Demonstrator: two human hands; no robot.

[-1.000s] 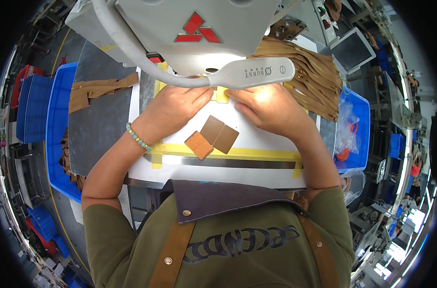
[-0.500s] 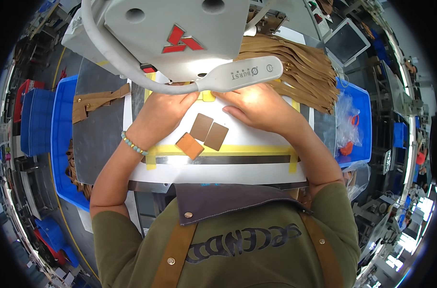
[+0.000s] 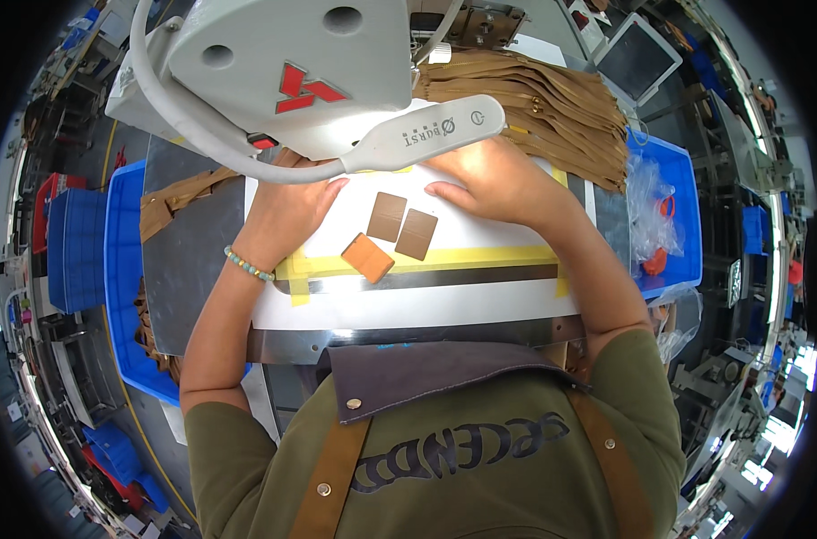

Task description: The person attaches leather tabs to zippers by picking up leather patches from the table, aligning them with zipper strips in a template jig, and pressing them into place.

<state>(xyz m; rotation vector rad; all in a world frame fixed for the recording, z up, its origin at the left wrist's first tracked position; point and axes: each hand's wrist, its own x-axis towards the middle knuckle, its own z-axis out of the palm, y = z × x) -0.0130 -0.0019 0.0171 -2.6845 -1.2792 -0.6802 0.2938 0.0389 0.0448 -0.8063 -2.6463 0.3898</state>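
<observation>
My left hand (image 3: 287, 214) is at the sewing machine head (image 3: 292, 72), thumb stretched toward the middle of the white work surface (image 3: 337, 310). The cable and handle of a grey lamp (image 3: 431, 133) hide its fingers. My right hand (image 3: 498, 184) lies on the other side, thumb apart, its fingertips under the lamp. What either hand touches there is hidden. Between and nearer than the hands lie two flat brown rectangular pieces (image 3: 387, 216), (image 3: 417, 235) side by side. An orange-brown block (image 3: 368, 259) rests beside them, slightly nearer me.
Brown zipper strips (image 3: 534, 99) are heaped at the back right. Another brown strip (image 3: 180, 199) lies at the left. Yellow tape (image 3: 480, 258) edges the white surface. Blue bins (image 3: 121, 296), (image 3: 687, 216) flank the table; the right one holds clear plastic bags (image 3: 649, 216).
My left hand has drawn away from the middle, so the gap between my thumbs is wider. My right hand stays about in place. The whole view has shifted slightly.
</observation>
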